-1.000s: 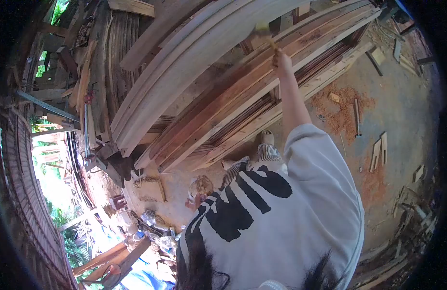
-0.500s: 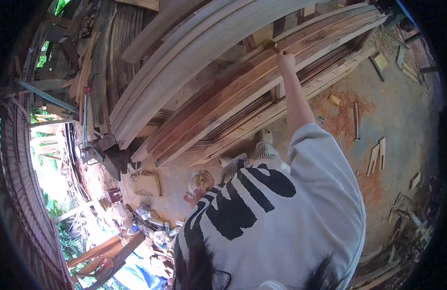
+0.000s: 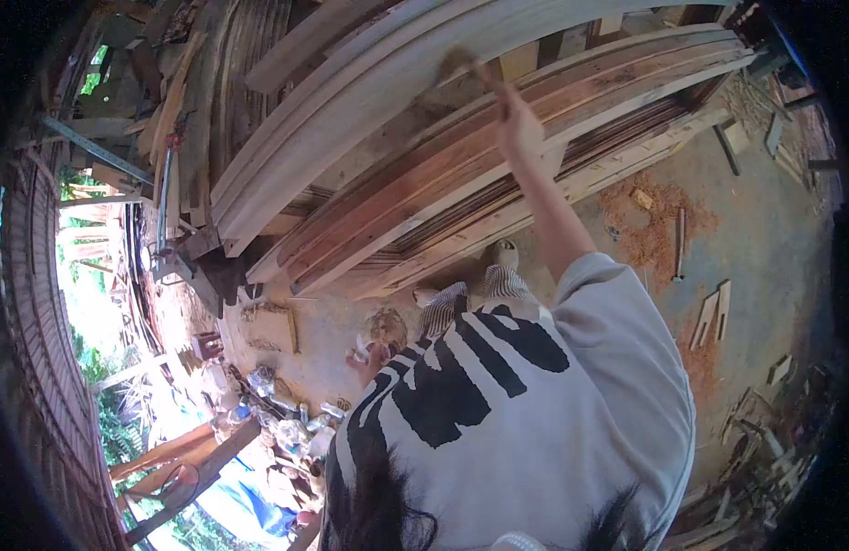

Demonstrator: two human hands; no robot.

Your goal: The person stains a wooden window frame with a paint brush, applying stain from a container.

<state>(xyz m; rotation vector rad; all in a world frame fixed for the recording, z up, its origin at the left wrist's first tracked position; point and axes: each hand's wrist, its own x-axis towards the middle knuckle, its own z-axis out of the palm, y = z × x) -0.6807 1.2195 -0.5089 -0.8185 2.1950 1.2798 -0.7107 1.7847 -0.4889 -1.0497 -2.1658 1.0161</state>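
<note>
The right hand (image 3: 519, 124) is clenched around the handle of a brush (image 3: 470, 69), arm stretched out ahead; the brush head is blurred and lies against the pale curved wooden frame (image 3: 369, 101) at the top of the stack. Just below it lean the reddish-brown wooden door frames (image 3: 461, 174), tilted together on the dirt floor (image 3: 773, 220). The left hand is out of sight, so its grip cannot be told. Below the arm, the person's white shirt with black lettering (image 3: 498, 386) fills the lower middle. On the floor to the right lie sawdust patches (image 3: 659, 225) and short wood offcuts (image 3: 709, 312) — well apart from the frames. To the lower left sits a pile of plastic bottles (image 3: 287, 413).
</note>
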